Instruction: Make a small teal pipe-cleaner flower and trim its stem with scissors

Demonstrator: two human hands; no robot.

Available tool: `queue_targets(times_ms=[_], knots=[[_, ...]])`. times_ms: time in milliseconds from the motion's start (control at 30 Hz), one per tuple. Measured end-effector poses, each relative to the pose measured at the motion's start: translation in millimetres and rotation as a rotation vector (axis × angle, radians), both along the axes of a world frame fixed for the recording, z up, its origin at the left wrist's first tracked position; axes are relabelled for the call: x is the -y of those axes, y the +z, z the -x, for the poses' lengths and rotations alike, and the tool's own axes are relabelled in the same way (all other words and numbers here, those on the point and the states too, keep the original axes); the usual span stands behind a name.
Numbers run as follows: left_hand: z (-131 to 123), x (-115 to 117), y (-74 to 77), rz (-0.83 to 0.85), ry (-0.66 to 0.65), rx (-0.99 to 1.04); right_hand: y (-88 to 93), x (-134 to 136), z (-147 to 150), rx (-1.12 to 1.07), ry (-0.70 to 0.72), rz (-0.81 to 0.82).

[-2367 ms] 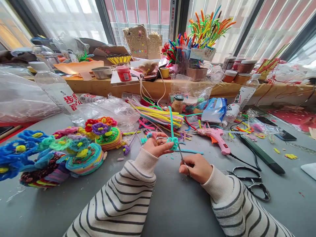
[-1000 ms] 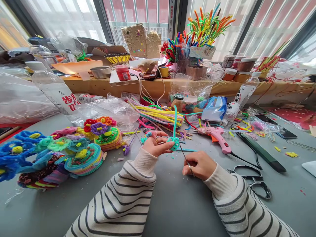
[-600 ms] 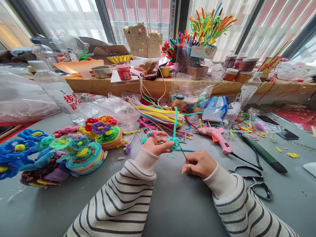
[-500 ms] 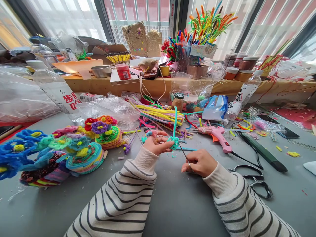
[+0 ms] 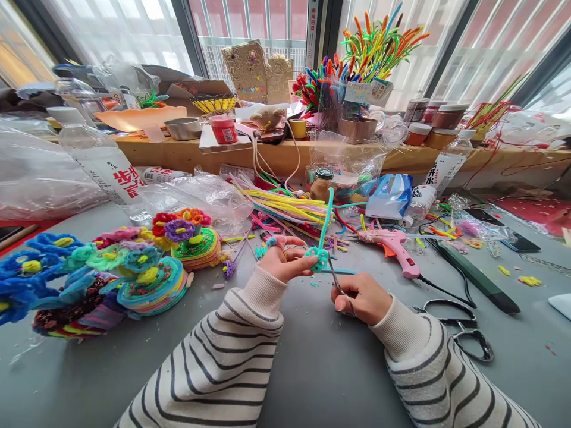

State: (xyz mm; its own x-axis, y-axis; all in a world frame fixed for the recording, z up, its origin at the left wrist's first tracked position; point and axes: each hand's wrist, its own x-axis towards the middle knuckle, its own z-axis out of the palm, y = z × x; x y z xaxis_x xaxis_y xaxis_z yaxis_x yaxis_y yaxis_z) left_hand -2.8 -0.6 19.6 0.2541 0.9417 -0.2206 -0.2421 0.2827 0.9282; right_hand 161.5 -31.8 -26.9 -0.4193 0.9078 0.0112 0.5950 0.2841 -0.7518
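Note:
Between the thumb and fingers of my left hand (image 5: 285,259) is a small turquoise pipe-cleaner flower (image 5: 319,260), with one long stem (image 5: 327,217) sticking up from it. My right hand (image 5: 363,298) is closed around a slim pair of metal scissors (image 5: 337,279). The blades point up and to the left, and their tips reach the flower's right side; whether they touch it I cannot tell. More turquoise and pink fuzzy pieces sit behind my left fingers, partly hidden. Small turquoise clippings (image 5: 314,283) lie on the table below the flower.
Finished pipe-cleaner flowers (image 5: 147,261) stand on the left. A bundle of loose pipe cleaners (image 5: 285,205) lies behind my hands. On the right are a pink glue gun (image 5: 395,244), black-handled scissors (image 5: 468,327) and a dark green bar-shaped tool (image 5: 482,279). Water bottles (image 5: 104,163) flank the table.
The flower has turned a little and shifted right, and its stem now leans right. The scissors have become steeper, with their tips close against the flower. My right hand has moved slightly right.

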Motion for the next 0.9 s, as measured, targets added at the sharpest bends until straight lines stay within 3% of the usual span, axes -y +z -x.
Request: queue_targets(times_ms=[900], knots=[[0.3,0.2,-6.3,-0.032,-0.019,0.025,3.8,-1.5,-5.3,-0.011,-0.077,-0.1]])
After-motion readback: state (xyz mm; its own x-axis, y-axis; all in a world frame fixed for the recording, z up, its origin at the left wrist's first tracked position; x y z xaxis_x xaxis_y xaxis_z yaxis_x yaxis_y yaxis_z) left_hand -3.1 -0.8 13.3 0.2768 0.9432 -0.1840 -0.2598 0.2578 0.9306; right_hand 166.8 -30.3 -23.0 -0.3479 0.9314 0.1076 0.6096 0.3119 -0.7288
